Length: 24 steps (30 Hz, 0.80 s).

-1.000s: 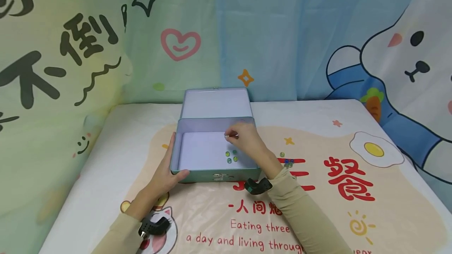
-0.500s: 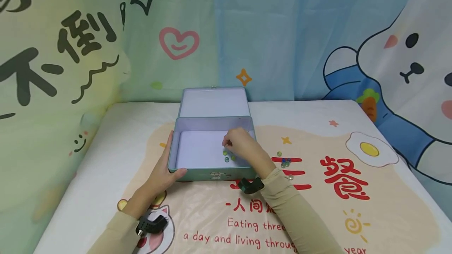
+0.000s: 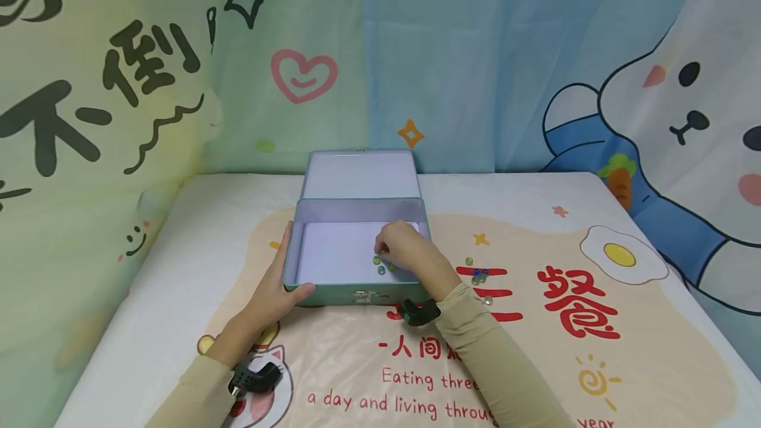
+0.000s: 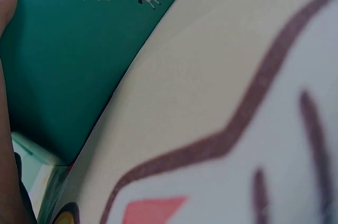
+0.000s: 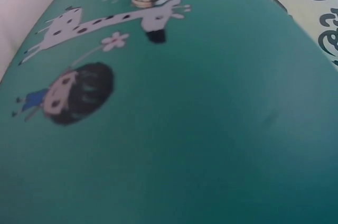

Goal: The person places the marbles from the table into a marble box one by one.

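Left hand (image 3: 273,286), thumb spread from fingers, braces the open tin (image 3: 333,253) mid-frame, likely against sliding; right hand (image 3: 407,248), fingers bent, sits over green marbles (image 3: 381,270) inside, can't tell if pinching one.

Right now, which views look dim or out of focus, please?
Head view: well lit, the open green rectangular box fairly crisp; left wrist view: dim, the brown-outlined white cat print blurred; right wrist view: slightly soft, a faint pale sheen on the box.
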{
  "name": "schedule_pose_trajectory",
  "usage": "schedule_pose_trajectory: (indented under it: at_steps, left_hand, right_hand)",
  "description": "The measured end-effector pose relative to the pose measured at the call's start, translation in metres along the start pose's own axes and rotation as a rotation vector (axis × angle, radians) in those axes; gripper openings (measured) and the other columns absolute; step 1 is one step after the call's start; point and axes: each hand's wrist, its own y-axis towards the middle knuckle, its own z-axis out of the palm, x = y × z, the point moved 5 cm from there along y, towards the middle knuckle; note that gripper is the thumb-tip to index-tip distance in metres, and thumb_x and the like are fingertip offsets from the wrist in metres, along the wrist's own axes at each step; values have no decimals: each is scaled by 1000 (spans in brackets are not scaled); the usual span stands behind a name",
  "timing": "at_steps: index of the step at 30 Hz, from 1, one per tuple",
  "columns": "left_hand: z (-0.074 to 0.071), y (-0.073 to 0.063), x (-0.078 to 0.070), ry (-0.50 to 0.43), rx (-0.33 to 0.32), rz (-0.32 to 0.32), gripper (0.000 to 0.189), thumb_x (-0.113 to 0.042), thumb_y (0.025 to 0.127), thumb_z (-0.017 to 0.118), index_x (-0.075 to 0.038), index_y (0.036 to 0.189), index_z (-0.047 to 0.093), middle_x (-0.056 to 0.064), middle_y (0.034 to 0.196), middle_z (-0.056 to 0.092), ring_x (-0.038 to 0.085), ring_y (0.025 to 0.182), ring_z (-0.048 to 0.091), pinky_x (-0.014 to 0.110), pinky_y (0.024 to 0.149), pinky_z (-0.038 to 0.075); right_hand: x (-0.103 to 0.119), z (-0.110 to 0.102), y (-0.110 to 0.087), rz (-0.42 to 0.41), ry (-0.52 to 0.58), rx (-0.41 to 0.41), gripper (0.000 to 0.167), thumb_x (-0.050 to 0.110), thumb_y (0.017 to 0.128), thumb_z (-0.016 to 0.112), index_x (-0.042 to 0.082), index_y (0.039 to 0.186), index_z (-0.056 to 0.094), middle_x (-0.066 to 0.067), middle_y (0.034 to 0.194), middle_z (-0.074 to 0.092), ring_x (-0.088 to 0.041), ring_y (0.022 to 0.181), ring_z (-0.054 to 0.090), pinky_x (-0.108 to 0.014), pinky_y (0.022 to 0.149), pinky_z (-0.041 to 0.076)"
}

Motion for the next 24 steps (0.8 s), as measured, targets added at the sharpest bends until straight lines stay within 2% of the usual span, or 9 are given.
schedule_pose_trajectory:
  at_steps: [8,12,14,15,19,21,24]
  left_hand:
    - [-2,0,-3,-12,-2,-9,111,-34,78,74,-22,154,-6,4,161,0,34,145,12,62,107,18]
    - [-1,1,-25,-24,1,-19,110,-32,79,73,-11,153,-6,16,160,-1,42,143,11,64,107,17]
    - [-1,1,-27,-28,2,-23,111,-30,78,73,-6,153,-5,19,159,-1,44,143,10,65,106,16]
    - [0,0,-26,-22,1,-22,111,-32,79,73,-6,153,-5,19,160,-1,44,143,10,66,106,16]
    - [2,0,-4,-6,1,-18,110,-38,79,73,-21,154,-6,9,161,-1,38,144,11,64,106,18]
    - [2,0,-2,3,1,-14,110,-41,79,73,-24,154,-6,6,161,0,36,144,12,64,106,19]
    - [3,0,-2,2,4,-13,109,-36,79,73,-27,153,-6,4,161,0,36,144,12,64,106,19]
  right_hand:
    - [3,2,3,-8,-30,28,10,3,84,68,8,85,76,-2,90,73,-13,82,60,-31,79,51]
    - [3,1,2,-30,-51,22,10,3,84,68,9,84,76,-2,89,73,-15,85,63,-31,80,51]
    - [3,1,1,-36,-58,18,9,3,83,69,9,84,76,-2,89,73,-16,87,65,-32,81,51]
    - [3,1,1,-35,-60,19,10,3,83,69,9,84,76,-2,88,73,-17,88,65,-32,82,51]
    - [3,3,-1,-21,-48,23,10,3,84,68,9,86,77,-2,90,73,-17,91,65,-32,85,51]
    - [2,3,-2,-17,-38,17,10,3,84,68,9,86,77,-2,90,73,-17,91,65,-33,85,50]
    - [1,3,-3,-11,-31,6,10,4,83,69,8,89,77,-2,92,73,-16,92,65,-32,86,50]
